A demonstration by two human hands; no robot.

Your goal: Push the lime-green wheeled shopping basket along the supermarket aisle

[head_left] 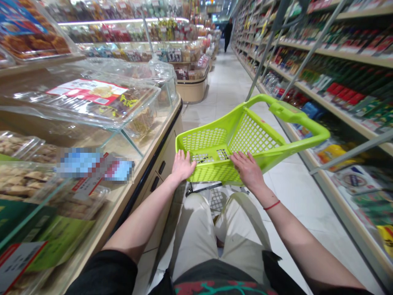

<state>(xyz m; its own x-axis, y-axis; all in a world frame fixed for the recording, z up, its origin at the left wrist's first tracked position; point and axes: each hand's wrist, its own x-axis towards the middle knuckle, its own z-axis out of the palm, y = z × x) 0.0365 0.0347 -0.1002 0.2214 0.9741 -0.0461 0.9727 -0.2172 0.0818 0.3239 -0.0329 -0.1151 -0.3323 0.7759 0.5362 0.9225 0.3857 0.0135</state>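
Note:
A bright green plastic shopping cart [208, 172] with perforated basket walls stands in front of me, its push handle [307, 119] angled away to the right. My left hand [183, 166] grips the near left corner of the basket rim, fingers over the edge and thumb along the rim. Farther right on the same rim, my right hand [248, 170] is closed over the edge, with a red string [272, 205] round the wrist. Through the basket, its mesh bottom shows. My knees are just below the near side of the cart.
Left, a wooden display counter [175, 107] holds clear packs of snacks [101, 98] and a pixelated blue item [95, 164]. Stocked shelves [344, 53] line the right side, with a slanted metal frame [310, 57] before them. A person [228, 35] is far down the tiled aisle [222, 78].

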